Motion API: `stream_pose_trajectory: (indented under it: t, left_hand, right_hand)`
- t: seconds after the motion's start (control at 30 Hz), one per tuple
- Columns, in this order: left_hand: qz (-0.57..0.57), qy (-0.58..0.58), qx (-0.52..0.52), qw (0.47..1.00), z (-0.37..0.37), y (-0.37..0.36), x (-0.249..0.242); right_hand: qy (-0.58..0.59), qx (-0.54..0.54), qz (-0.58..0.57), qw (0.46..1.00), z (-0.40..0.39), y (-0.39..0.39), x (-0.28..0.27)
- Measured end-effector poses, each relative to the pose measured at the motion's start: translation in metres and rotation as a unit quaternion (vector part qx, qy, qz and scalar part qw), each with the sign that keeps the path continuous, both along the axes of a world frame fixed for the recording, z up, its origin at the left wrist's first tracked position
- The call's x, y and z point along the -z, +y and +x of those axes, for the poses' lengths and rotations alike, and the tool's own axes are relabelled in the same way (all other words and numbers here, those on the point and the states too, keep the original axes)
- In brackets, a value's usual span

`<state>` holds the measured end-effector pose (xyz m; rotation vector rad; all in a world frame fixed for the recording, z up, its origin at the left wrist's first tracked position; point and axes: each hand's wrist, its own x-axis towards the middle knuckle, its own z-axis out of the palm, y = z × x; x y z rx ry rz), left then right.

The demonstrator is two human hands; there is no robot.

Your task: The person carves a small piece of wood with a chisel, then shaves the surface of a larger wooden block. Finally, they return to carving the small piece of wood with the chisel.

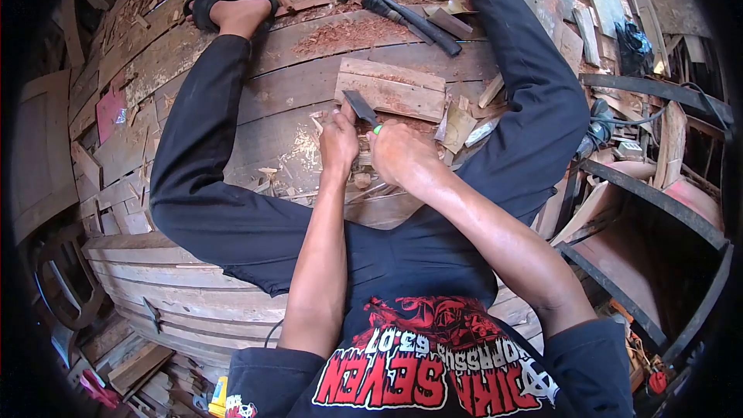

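My right hand (402, 155) is closed around the handle of a chisel (358, 106), with a bit of green showing by the fingers. The chisel's broad dark blade points up and to the left. Beside it, my left hand (339, 143) is closed on a small piece of wood (348, 113), whose top end lies right by the blade. Just beyond both hands, a flat wooden board (395, 87) rests on the floor, overlapped by the blade tip in this view.
A claw hammer (418, 22) lies beyond the board, with a dark-handled tool (379, 8) alongside. Reddish shavings (340, 35) and pale chips (306, 143) litter the plank floor (282, 101). My legs spread to both sides. A dark metal frame (658, 193) stands at right among wood scraps.
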<state>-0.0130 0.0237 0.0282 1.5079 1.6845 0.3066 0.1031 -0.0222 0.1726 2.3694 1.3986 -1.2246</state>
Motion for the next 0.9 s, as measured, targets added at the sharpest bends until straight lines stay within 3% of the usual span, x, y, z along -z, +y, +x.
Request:
stream_pose_trajectory:
  t: [0.23, 0.37, 0.4, 0.5, 0.53, 0.63, 0.73, 0.8, 0.9]
  left_hand:
    - [0.013, 0.009, -0.002, 1.0, 0.003, -0.005, 0.006]
    - [0.002, 0.019, -0.03, 0.999, 0.007, -0.008, -0.005]
    - [0.017, 0.023, -0.031, 0.999, 0.009, -0.008, -0.006]
    - [-0.008, 0.03, -0.011, 0.999, 0.008, -0.008, 0.007]
    - [-0.003, 0.036, -0.009, 0.999, 0.008, -0.003, 0.008]
    - [0.028, 0.046, 0.004, 0.999, 0.011, -0.014, 0.005]
    - [0.017, 0.043, 0.007, 0.999, 0.014, -0.012, 0.01]
    - [-0.017, 0.062, -0.002, 0.998, 0.011, -0.016, 0.023]
    - [0.035, 0.004, 0.056, 0.998, 0.005, -0.014, 0.028]
  right_hand:
    - [0.011, -0.038, -0.03, 0.999, 0.001, 0.015, -0.005]
    - [-0.028, 0.05, -0.02, 0.998, -0.016, 0.016, 0.012]
    - [-0.098, 0.041, 0.003, 0.994, -0.026, 0.011, 0.03]
    - [-0.109, 0.005, -0.009, 0.994, -0.033, -0.001, 0.041]
    - [-0.096, 0.021, 0.029, 0.995, -0.032, -0.004, 0.042]
    - [0.008, 0.021, -0.058, 0.998, -0.021, 0.009, 0.033]
    - [0.014, 0.108, -0.063, 0.992, -0.027, 0.018, 0.01]
    - [0.048, 0.07, -0.028, 0.996, -0.024, 0.011, 0.019]
    - [0.045, -0.026, 0.024, 0.998, -0.006, 0.014, 0.032]
